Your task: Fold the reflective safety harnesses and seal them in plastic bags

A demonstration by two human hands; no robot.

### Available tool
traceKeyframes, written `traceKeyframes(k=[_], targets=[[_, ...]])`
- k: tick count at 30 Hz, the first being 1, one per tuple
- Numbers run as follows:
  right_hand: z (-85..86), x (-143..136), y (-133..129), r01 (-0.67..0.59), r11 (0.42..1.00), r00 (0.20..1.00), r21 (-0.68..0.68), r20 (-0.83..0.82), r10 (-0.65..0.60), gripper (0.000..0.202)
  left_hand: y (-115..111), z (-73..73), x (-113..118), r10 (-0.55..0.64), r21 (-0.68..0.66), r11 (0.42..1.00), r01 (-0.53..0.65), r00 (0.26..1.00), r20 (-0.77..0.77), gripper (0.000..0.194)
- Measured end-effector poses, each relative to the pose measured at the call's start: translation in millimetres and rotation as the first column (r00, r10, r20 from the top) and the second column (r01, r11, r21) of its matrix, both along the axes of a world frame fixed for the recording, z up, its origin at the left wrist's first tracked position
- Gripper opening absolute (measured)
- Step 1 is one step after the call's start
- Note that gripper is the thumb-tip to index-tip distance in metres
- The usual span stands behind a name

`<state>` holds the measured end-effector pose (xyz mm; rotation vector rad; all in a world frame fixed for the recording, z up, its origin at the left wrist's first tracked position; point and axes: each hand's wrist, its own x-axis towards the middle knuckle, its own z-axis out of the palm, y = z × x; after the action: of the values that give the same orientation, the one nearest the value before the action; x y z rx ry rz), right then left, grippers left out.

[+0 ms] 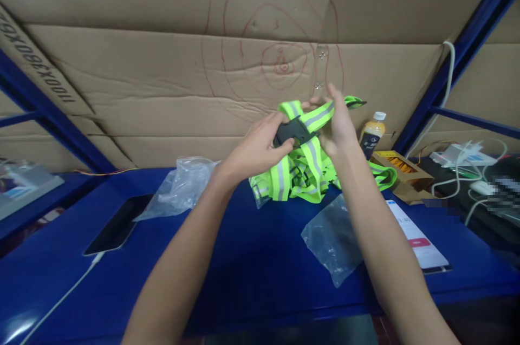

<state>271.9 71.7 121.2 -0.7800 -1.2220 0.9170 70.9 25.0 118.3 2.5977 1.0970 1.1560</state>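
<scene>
The left hand (270,142) pinches a black plastic buckle (293,131); rightward, its silver-striped neon-green fabric strap (319,117) crosses the right hand (340,123), fingers spread, grip unclear.

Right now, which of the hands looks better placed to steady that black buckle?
Probably the left hand: it grips the black buckle directly, while the right hand is at the yellow-green strap.

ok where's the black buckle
In the head view, just right of centre: the left hand holds the black buckle above the heaped fluorescent reflective straps.
</scene>
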Motion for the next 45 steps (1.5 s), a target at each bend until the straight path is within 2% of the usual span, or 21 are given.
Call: traceKeyframes(k=[2,3,5,6,7,9,11,13,16,18,23,27,30,33,35,38,42,44,45], targets=[[2.8,12,-14,-0.033,0.998,0.98,-0.044,0.192,0.041,0.065,-3,2.9,-3,0.08,0.012,0.997,-0.08,0.997,-0.003,0.02],[5.3,21,-22,-0.05,0.993,0.926,-0.104,0.367,0.085,0.064,-4,4.1,-5,0.106,0.019,0.994,-0.106,0.994,-0.004,0.02],[13.0,39,-39,-0.041,0.962,0.721,-0.27,0.658,0.215,0.065,-5,5.5,-8,0.115,0.014,0.993,-0.115,0.993,-0.012,0.022],[18.0,46,-48,0.0,0.959,0.644,-0.283,0.734,0.216,0.066,-4,5.5,-9,0.1,0.005,0.995,-0.1,0.995,-0.015,0.023],[23.0,50,-56,0.056,0.969,0.591,-0.241,0.79,0.162,0.067,-4,5.1,-9,0.077,-0.003,0.997,-0.078,0.997,-0.017,0.023],[31.3,51,-67,0.121,0.993,0.542,-0.007,0.838,-0.06,0.064,-3,3.3,-9,0.029,-0.004,1.0,-0.03,0.999,-0.022,0.023],[33.8,42,-69,0.069,0.962,0.558,0.263,0.789,-0.256,0.053,-1,1.0,-7,-0.018,0.012,1.0,0.018,1.0,-0.024,0.024],[29.4,30,-62,-0.064,0.925,0.601,0.374,0.754,-0.264,0.045,1,-0.7,-7,-0.059,0.027,0.998,0.06,0.998,-0.028,0.027],[16.7,17,-43,-0.225,0.943,0.631,0.246,0.774,-0.051,0.052,1,-0.6,-9,-0.082,0.057,0.995,0.084,0.996,-0.04,0.029],[9.8,14,-32,-0.261,0.949,0.646,0.177,0.763,0.035,0.058,1,1.2,-11,-0.06,0.091,0.994,0.067,0.995,-0.079,0.026],[6.4,11,-28,-0.24,0.953,0.622,0.183,0.783,0.006,0.055,-1,4.3,-10,0.066,0.167,0.986,-0.029,0.972,-0.225,0.017],[9.6,9,-33,-0.224,0.953,0.608,0.206,0.793,-0.029,0.045,0,0.3,-4,0.144,0.209,0.973,-0.099,0.966,-0.214,0.013],[11.3,10,-35,-0.217,0.954,0.632,0.208,0.774,-0.025,0.044,4,-3.3,-5,0.086,0.177,0.982,-0.063,0.989,-0.123,0.017],[11.7,12,-36,-0.195,0.955,0.669,0.221,0.743,-0.035,0.043,8,-3.5,-12,-0.049,0.089,0.995,0.054,0.998,-0.049,0.026],[11.1,11,-35,-0.168,0.955,0.659,0.243,0.748,-0.074,0.039,8,-1.4,-16,-0.103,0.007,0.995,0.104,0.993,-0.055,0.031],[10.1,6,-34,-0.137,0.952,0.597,0.272,0.79,-0.14,0.033,4,3.1,-20,-0.077,-0.09,0.994,0.068,0.991,-0.106,0.029],[8.9,7,-29,-0.059,0.931,0.528,0.359,0.803,-0.276,0.032,4,7.0,-26,-0.041,-0.11,0.993,0.034,0.997,-0.066,0.026],[7.4,16,-21,-0.002,0.92,0.566,0.393,0.758,-0.323,0.037,9,7.2,-33,-0.063,-0.135,0.989,0.061,0.998,-0.01,0.024],[6.2,22,-16,0.027,0.919,0.619,0.394,0.715,-0.325,0.041,13,6.8,-39,-0.069,-0.15,0.986,0.072,0.997,0.027,0.023]])
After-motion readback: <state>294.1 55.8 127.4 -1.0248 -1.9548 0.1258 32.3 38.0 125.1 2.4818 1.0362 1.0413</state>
